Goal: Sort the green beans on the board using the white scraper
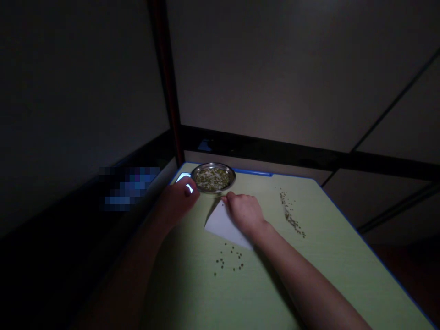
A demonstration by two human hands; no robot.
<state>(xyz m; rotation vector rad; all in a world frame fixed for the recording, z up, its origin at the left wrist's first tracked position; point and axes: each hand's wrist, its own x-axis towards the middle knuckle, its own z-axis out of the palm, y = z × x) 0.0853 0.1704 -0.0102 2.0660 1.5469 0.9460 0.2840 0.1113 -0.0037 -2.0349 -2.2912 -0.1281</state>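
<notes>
Angular paper (222,224) in right hand (246,211) near metal dish (213,165)

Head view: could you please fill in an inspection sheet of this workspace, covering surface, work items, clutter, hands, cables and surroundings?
Surface: pale green table, blue-edged.
Work items: round metal dish holding small greenish grains; white sheet on the near side of it.
Clutter: loose grains nearer the camera; a longer scatter of grains on the right; a bright object, unidentified, by the left hand.
Hands: left beside the dish, grip unclear; right hand grips the white sheet.
Cables: nothing seen.
Surroundings: dim; wall with dark band.
</notes>
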